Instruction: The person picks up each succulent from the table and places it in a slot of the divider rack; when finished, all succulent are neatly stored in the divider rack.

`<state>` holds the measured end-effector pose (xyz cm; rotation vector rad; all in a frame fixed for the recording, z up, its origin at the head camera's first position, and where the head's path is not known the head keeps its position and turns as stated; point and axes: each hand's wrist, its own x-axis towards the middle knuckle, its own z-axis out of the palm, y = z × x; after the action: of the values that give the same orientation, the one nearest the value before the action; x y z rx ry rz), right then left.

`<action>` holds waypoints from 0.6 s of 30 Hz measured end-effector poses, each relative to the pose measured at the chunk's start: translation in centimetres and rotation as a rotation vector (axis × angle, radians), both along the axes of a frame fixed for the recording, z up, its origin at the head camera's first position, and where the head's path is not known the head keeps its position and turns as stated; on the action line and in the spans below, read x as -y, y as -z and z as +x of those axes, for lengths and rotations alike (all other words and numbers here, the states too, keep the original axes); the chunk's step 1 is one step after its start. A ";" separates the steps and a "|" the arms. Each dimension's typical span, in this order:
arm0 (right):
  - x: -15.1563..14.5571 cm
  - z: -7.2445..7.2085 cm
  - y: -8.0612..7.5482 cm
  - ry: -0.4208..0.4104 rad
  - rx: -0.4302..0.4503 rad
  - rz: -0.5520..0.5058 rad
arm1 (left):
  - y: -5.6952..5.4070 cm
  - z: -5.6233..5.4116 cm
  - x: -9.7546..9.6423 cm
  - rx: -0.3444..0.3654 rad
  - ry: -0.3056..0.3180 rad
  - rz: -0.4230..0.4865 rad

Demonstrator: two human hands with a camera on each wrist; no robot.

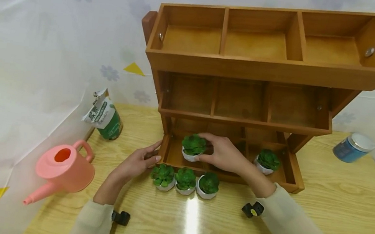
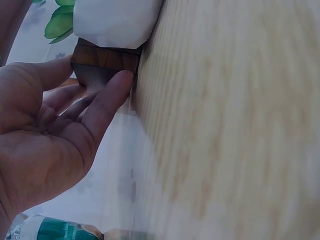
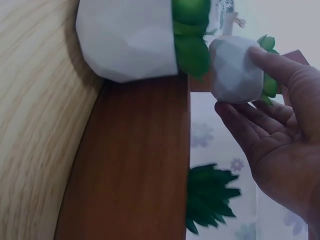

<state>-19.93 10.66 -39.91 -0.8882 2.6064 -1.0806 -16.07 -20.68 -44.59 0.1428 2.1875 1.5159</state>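
Note:
My right hand (image 1: 223, 152) pinches a succulent (image 1: 194, 145) in a faceted white pot between thumb and fingers, over the left part of the shelf's bottom tier. In the right wrist view the white pot (image 3: 236, 70) shows clearly, its leaves turned away. At the front left corner of the wooden shelf (image 1: 229, 177), my left hand (image 1: 138, 161) grips the wood, thumb on one side and fingers on the other. Three potted succulents, left (image 1: 162, 176), middle (image 1: 185, 180) and right (image 1: 208, 185), stand in a row on the table against the shelf's front.
Another succulent (image 1: 267, 161) sits in the bottom tier's right compartment. The divided upper tiers overhang the bottom one. A pink watering can (image 1: 67, 169) and a green-white bag (image 1: 105, 117) stand left on the table (image 1: 148, 220). A blue jar (image 1: 353, 148) is at the right.

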 end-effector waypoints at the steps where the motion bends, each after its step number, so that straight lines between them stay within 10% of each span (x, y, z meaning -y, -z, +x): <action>1: 0.3 -0.1 0.1 -0.003 0.001 0.003 | 0.0 0.0 0.0 0.004 0.000 0.003; 18: 2.3 -1.2 1.3 -0.028 -0.025 0.147 | 0.2 -0.2 0.0 0.041 -0.030 0.026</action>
<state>-21.12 8.38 -41.24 -0.9071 2.6442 -0.8632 -16.24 -20.68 -44.80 0.0868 2.1477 1.5513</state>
